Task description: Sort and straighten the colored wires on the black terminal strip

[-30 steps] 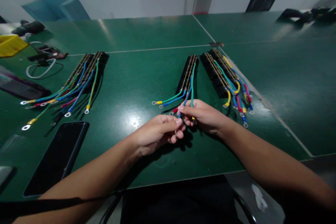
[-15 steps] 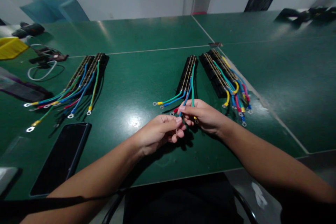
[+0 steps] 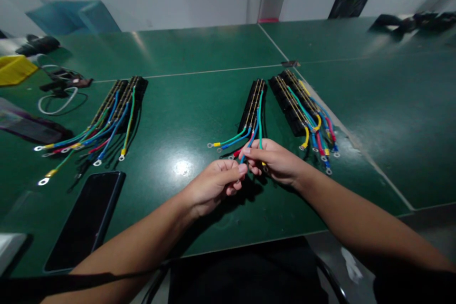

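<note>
In the middle of the green table lies a black terminal strip [image 3: 251,104] with brass-coloured rails and wires running toward me. My left hand [image 3: 221,179] pinches the near end of a blue wire [image 3: 254,134] between thumb and fingers, hiding its tip. Just above it, my right hand [image 3: 272,159] grips the same wire farther up. A green wire [image 3: 261,121] passes down behind my right fingers; its yellow-sleeved ring lug [image 3: 264,167] shows below them. Left of the hands, another green wire [image 3: 233,138] and its blue neighbour [image 3: 237,140] rest on the table, ending in ring lugs.
More wired strips lie close on the right [image 3: 294,104] and farther off on the left [image 3: 123,104]. A phone [image 3: 85,221] is at the front left, with a white cable [image 3: 59,107] and a yellow bin [image 3: 16,70] behind. The table edge [image 3: 249,245] runs in front of me.
Both hands keep their pinch on the blue wire. The left hand has shifted slightly, and the whole view has tilted a little, so things appear slightly lower.
</note>
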A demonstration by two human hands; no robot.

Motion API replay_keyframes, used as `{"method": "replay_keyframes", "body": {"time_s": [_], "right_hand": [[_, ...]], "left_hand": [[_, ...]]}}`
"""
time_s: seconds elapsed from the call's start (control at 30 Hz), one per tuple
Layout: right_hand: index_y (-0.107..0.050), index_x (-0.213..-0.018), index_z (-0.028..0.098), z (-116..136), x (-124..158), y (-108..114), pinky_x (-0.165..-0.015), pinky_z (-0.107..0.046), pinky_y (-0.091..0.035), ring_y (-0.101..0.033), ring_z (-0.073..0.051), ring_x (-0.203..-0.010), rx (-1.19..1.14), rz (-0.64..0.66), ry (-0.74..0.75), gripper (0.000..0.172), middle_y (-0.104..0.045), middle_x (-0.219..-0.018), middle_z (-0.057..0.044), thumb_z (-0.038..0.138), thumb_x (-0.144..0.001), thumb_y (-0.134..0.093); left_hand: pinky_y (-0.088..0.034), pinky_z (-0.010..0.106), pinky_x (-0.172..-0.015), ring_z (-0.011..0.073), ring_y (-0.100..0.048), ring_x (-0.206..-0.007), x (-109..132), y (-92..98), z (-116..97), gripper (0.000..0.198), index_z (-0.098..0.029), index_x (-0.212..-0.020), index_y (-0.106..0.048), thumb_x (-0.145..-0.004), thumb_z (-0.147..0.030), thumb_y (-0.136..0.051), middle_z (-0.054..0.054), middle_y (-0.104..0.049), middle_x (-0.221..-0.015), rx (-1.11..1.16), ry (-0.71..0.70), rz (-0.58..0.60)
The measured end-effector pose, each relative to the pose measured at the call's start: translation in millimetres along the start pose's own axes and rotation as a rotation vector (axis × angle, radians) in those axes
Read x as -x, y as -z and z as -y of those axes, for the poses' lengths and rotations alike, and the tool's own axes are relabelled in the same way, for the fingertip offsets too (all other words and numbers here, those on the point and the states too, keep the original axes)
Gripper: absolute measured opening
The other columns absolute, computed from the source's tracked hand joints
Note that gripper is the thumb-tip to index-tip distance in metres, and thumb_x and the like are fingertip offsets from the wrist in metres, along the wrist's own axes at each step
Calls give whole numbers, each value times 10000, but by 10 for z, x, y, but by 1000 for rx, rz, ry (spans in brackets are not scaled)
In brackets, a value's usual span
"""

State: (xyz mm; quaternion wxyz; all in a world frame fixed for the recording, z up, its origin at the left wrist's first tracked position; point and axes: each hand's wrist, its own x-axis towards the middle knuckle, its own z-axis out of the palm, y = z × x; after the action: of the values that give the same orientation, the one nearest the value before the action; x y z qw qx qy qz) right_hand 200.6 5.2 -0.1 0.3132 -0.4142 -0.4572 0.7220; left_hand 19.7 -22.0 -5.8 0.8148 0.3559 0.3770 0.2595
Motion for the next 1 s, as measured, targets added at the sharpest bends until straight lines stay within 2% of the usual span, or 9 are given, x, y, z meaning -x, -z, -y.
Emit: {"method": "replay_keyframes", "body": {"time_s": [0.23,0.43,0.63,0.83,1.0], "right_hand": [[-628,-825,117,-2,0,-18,-413,-164,-322,-484,-52,-456,-19,-24,-27,250,-534,-548,23,356,-784,-689],[-608,-779,121,1,1,-28,-405,-173,-296,-462,-51,-440,-6,-27,-27,261,-533,-534,23,371,-789,-683],[-633,-825,117,-16,2,-16,-433,-169,-320,-483,-54,-469,-36,-37,-40,245,-544,-546,21,350,-781,-696],[-592,-717,128,-35,-6,-4,-434,-171,-330,-475,-45,-455,-39,-43,-14,275,-529,-551,27,374,-785,-695],[-565,-692,140,-21,-6,-21,-437,-168,-343,-473,-51,-461,-71,-39,-16,307,-525,-532,30,385,-737,-745]], "left_hand": [[-348,164,-487,47,-495,-493,18,-35,-10,362,-113,-822,-632,-772,-464,-702,15,-619,-652,-28,39,32],[-219,160,-414,16,-349,-405,13,-22,-19,374,-130,-655,-520,-749,-422,-736,-40,-516,-521,-7,11,18],[-347,164,-476,43,-490,-481,-3,-25,-14,351,-107,-787,-619,-756,-440,-725,21,-624,-642,-29,48,22],[-237,153,-403,11,-371,-392,-17,-22,-10,394,-120,-634,-528,-691,-420,-777,-34,-532,-510,-5,-11,8],[-318,153,-434,36,-471,-443,-16,-20,-10,341,-102,-741,-612,-752,-422,-728,12,-599,-586,28,17,31]]}}
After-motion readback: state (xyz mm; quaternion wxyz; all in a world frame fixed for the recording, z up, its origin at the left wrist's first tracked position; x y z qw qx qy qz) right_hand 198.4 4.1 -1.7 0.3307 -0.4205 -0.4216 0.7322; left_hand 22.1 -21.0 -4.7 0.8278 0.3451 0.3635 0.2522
